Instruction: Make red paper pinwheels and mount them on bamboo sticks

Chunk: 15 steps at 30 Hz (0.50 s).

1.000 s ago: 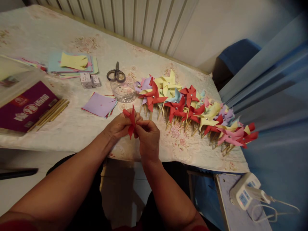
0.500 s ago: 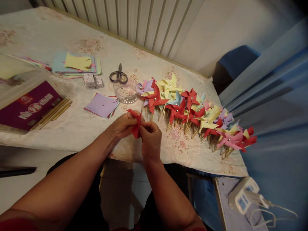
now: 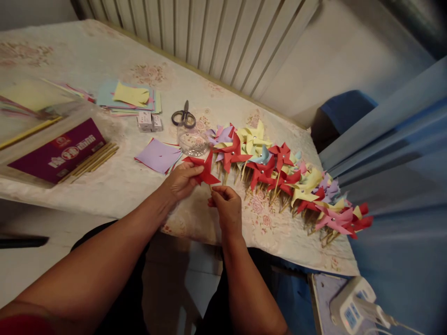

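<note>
A red paper pinwheel faces up with its blades spread. My left hand has it pinched by its left side, thumb on top of the paper. Just below the blades, my right hand is closed with fingertips on a thin wooden stick; only a short piece of the stick shows, the rest being hidden by the fingers. Beyond my hands lie a stack of square papers, purple on top, and a clear round dish of small shiny pieces.
Many finished-looking pinwheels on sticks crowd the table's right side. Scissors, small boxes and more paper lie farther back. At left, wooden sticks rest against a clear bin. A power strip sits lower right.
The red pinwheel has turned from edge-on to face up. My right hand has shifted from the paper down to the stick below it. The whole view has also shifted slightly.
</note>
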Each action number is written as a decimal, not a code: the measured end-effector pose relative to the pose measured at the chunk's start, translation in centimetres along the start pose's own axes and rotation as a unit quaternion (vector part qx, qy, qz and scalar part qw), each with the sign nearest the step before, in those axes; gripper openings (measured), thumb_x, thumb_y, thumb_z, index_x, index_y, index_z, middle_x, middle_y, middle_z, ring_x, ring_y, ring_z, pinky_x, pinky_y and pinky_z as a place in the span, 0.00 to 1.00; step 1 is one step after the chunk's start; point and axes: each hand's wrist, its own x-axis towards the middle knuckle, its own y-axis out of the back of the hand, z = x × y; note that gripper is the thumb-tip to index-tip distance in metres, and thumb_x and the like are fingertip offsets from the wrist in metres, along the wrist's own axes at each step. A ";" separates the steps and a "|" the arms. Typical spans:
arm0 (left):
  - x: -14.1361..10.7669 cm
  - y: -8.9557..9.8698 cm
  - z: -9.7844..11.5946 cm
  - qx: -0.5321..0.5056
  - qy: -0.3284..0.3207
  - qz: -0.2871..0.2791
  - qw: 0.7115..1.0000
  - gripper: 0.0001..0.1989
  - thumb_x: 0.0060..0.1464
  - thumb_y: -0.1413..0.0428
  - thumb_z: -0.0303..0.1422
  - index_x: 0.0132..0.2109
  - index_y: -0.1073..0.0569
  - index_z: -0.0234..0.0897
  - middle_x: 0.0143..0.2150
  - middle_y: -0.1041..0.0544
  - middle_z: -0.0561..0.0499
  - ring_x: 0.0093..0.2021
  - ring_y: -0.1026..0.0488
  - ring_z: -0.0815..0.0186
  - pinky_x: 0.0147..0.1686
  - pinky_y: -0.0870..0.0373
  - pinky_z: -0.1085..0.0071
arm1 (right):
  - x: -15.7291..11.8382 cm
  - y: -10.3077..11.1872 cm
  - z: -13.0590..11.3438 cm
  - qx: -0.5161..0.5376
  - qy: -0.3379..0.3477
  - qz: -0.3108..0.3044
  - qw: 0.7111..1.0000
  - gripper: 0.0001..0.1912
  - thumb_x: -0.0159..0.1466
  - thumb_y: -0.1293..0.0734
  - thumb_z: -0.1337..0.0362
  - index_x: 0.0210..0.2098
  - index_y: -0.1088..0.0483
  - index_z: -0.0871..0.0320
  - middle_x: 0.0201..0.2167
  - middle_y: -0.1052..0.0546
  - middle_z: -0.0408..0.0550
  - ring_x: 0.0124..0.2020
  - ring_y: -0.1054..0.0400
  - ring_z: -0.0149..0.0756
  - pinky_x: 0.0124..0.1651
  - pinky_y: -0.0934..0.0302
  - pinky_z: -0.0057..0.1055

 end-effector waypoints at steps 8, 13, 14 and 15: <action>0.2 0.9 0.5 -0.019 -0.017 0.062 0.998 0.09 0.42 0.31 0.24 0.34 0.21 0.29 0.30 0.19 0.47 0.31 0.23 0.67 0.39 0.25 0.71 | 0.8 1.0 0.6 -0.181 0.049 -0.015 0.982 0.09 0.54 0.33 0.58 0.29 0.24 0.56 0.23 0.25 0.41 0.24 0.33 0.33 0.30 0.37 0.31; 0.3 1.4 0.5 -0.023 -0.010 0.086 0.996 0.09 0.41 0.31 0.24 0.32 0.21 0.28 0.29 0.19 0.46 0.29 0.24 0.67 0.35 0.26 0.72 | 0.9 1.2 0.7 -0.248 0.073 -0.027 0.966 0.10 0.55 0.34 0.58 0.29 0.24 0.56 0.24 0.24 0.43 0.26 0.33 0.35 0.34 0.38 0.32; 0.2 1.5 0.4 -0.022 -0.010 0.089 0.996 0.09 0.41 0.31 0.24 0.32 0.21 0.28 0.29 0.19 0.46 0.29 0.24 0.67 0.35 0.26 0.72 | 0.9 1.2 0.7 -0.257 0.075 -0.028 0.963 0.10 0.55 0.35 0.58 0.28 0.24 0.56 0.23 0.25 0.43 0.26 0.33 0.35 0.34 0.38 0.32; 0.2 1.6 0.4 -0.021 -0.009 0.090 0.996 0.09 0.41 0.31 0.24 0.33 0.21 0.27 0.30 0.19 0.45 0.29 0.24 0.67 0.34 0.27 0.73 | 0.9 1.1 0.7 -0.263 0.077 -0.029 0.961 0.09 0.55 0.35 0.58 0.28 0.24 0.56 0.23 0.25 0.42 0.26 0.33 0.35 0.34 0.39 0.32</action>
